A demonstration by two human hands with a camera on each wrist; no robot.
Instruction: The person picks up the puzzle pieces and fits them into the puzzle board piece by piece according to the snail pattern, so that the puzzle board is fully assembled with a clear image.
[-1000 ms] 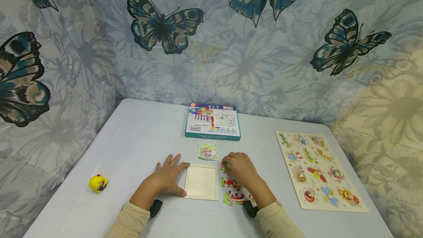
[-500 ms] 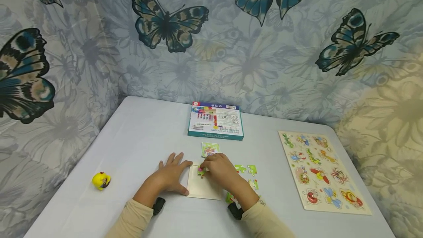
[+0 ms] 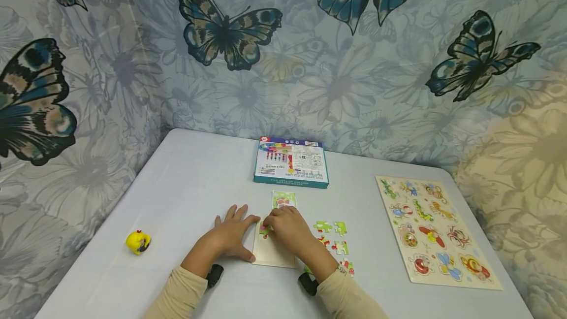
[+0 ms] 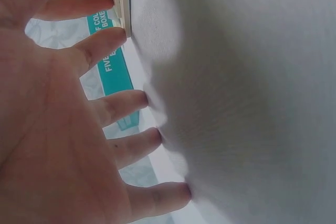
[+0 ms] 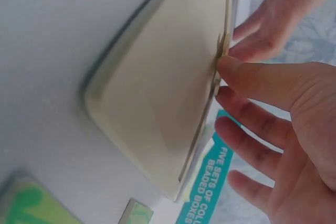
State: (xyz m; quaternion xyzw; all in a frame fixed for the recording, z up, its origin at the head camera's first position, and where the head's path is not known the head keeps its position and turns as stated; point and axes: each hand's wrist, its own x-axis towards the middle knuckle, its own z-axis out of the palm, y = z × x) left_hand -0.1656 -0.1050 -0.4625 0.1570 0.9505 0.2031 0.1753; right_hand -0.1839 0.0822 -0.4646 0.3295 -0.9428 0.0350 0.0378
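A shallow wooden puzzle tray (image 3: 276, 258) lies between the hands. My left hand (image 3: 227, 236) has spread fingers, with thumb and index finger at the tray's left edge; in the left wrist view the other fingertips (image 4: 152, 137) rest on the table. With thumb and fingertips, my right hand (image 3: 290, 230) pinches a green and pink jigsaw piece (image 3: 263, 229) at the tray's far left corner. In the right wrist view, the piece (image 5: 224, 46) shows edge-on beside the thumb. A picture card (image 3: 283, 197) lies just beyond the tray, partly hidden by the right hand.
Several loose jigsaw pieces (image 3: 340, 229) lie right of the tray, some behind the right forearm. A flat box (image 3: 291, 164) is at the back. An animal puzzle board (image 3: 416, 233) lies on the right, a yellow toy (image 3: 138, 242) on the left.
The right hand has moved left from the loose pieces to the tray's far left corner, bringing a jigsaw piece with it. The left hand keeps its place at the tray.
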